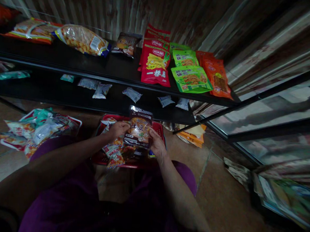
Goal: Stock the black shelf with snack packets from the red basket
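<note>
A brown snack packet (139, 126) with a clear window and printed characters is held upright between both hands. My left hand (118, 132) pinches its left edge, and my right hand (157, 142) grips its right edge with the thumb in front. Right below the packet sits a red plastic basket (162, 130) on the floor between my knees. Small orange-and-white snack packets (115, 158) lie in the basket's left part, some over its rim. Other packets in it are partly hidden by the held one.
The black shelf (116, 66) ahead carries large snack bags (81, 39), a similar brown packet (126, 44), red bags (156, 63), green bags (191, 78) and orange bags (217, 76). Small packets (132, 94) lie on its lower level. A second filled basket (77, 123) stands left; a glass-panelled frame (249, 125) is at right.
</note>
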Demonstrator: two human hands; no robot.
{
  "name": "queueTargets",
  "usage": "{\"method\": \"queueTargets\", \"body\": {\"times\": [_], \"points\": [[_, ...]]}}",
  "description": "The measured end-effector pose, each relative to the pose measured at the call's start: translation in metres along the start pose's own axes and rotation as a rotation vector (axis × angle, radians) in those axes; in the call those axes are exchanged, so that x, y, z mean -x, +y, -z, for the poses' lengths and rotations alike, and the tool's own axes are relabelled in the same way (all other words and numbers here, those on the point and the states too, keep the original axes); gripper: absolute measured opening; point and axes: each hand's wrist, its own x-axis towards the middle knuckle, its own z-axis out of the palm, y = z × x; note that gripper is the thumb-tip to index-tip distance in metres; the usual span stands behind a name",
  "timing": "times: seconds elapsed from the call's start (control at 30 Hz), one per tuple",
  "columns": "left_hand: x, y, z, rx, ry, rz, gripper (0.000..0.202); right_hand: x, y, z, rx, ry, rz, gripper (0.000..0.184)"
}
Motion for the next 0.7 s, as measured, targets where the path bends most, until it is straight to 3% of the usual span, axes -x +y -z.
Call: {"method": "queueTargets", "body": {"times": [0.13, 0.33, 0.53, 0.6, 0.7], "points": [[-0.002, -0.006, 0.001, -0.005, -0.054, 0.014, 0.025, -0.002, 0.001, 0.003, 0.002, 0.045, 0.03, 0.029], [-0.004, -0.009, -0.003, 0.04, 0.057, 0.023, 0.018, -0.001, 0.001, 0.001, -0.012, 0.026, 0.023, 0.031], [0.005, -0.002, -0.007, 0.25, -0.125, 0.144, 0.017, 0.001, -0.002, -0.001, -0.023, 0.02, 0.034, 0.032], [0.004, -0.004, -0.007, 0.207, -0.106, 0.148, 0.014, 0.001, -0.003, -0.001, -0.017, 0.021, 0.038, 0.032], [-0.002, -0.011, -0.007, -0.014, 0.007, 0.01, 0.014, 0.001, -0.003, -0.001, 0.003, 0.035, 0.051, 0.032]]}}
